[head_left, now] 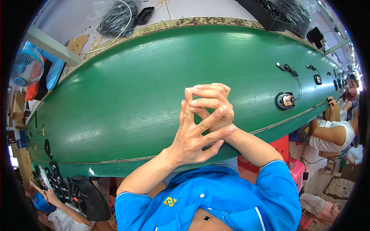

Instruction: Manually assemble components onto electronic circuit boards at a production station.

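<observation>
My left hand is held above the near edge of the green conveyor belt, back of the hand up, fingers spread and nothing in its grasp. Just beyond it, my right hand is bent with curled fingers, its fingertips closed against one upright finger of the left. Both hands touch each other and partly overlap, so the right palm is hidden. To their right on the belt lies an opened black computer mouse, its inside showing, with a black cable and plug stretched away from it.
Farther right lie another opened mouse and small black parts. Co-workers sit at the right and lower left. Beyond the belt stand a bag of black parts and a black bin. A blue fan stands far left.
</observation>
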A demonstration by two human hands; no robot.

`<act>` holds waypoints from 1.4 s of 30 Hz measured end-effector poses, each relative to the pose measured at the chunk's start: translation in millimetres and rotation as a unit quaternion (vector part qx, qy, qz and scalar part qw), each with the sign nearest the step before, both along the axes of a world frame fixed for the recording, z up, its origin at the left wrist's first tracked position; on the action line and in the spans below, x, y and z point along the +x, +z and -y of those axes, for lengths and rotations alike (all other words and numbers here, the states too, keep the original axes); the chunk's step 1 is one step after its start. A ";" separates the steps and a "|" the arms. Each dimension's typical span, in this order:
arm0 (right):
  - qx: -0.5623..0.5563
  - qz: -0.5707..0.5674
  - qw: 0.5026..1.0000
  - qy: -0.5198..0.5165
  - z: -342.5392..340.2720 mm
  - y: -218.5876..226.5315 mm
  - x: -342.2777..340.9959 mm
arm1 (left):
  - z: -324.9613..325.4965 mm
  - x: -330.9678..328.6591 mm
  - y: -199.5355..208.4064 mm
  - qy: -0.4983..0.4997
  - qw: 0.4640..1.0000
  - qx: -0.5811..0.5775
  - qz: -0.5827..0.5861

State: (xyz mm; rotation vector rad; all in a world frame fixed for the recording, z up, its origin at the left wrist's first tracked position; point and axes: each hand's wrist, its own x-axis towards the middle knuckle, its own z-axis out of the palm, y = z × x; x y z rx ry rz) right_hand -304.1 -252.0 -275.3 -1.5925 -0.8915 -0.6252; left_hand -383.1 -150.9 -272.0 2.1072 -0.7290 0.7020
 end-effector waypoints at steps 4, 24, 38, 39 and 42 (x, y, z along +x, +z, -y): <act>-0.003 -0.001 1.000 0.002 0.0 -0.7 0.0 | 0.1 0.0 -0.4 -0.001 1.000 -0.008 -0.005; 0.009 0.018 1.000 -0.006 -1.5 -3.2 1.8 | 1.2 0.9 -4.2 0.008 1.000 -0.022 -0.006; -0.122 -0.205 0.971 0.023 38.0 23.0 41.8 | -24.9 5.1 15.0 0.105 0.977 0.169 -0.076; -0.122 -0.207 0.970 0.024 38.1 25.4 40.6 | -24.6 5.7 14.6 0.106 0.977 0.170 -0.078; -0.194 -0.183 0.962 0.051 37.3 30.4 33.8 | -21.8 7.5 12.2 0.130 0.967 0.201 -0.086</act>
